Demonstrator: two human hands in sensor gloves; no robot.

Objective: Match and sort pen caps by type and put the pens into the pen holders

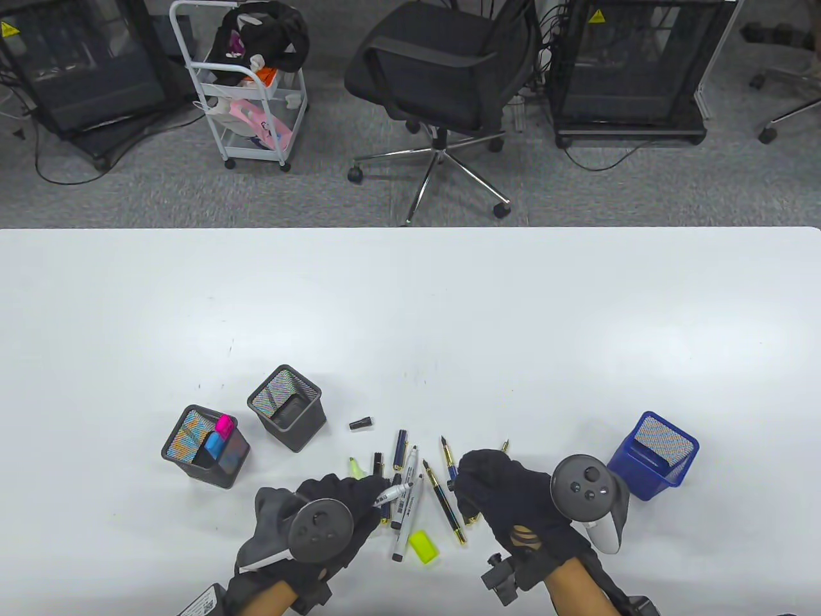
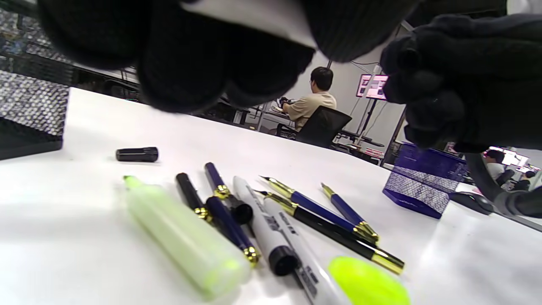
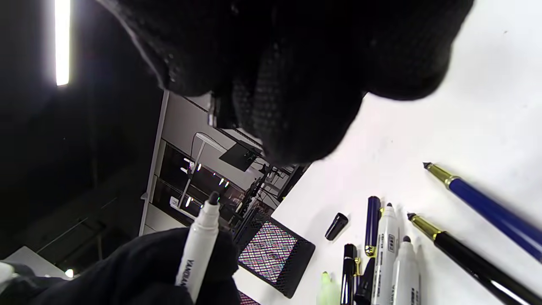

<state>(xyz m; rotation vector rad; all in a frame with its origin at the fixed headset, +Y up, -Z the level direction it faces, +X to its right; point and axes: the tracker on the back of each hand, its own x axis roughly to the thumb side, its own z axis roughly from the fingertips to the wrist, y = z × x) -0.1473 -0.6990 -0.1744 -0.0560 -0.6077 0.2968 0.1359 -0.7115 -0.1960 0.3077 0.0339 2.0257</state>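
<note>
Left hand (image 1: 321, 513) around white marker (image 1: 393, 494); right hand (image 1: 507, 494) seemingly curled.

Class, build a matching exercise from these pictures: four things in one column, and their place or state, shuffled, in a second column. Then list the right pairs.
Things
1. white marker
2. blue pen holder
3. yellow highlighter cap
4. pink and blue highlighters

Place or state
A. standing empty at the table's right, beside the right hand
B. lying loose on the table, nearest the person
C. standing in the leftmost black mesh holder
D. held uncapped in the left hand

Pairs: 1-D, 2-A, 3-B, 4-C
</note>
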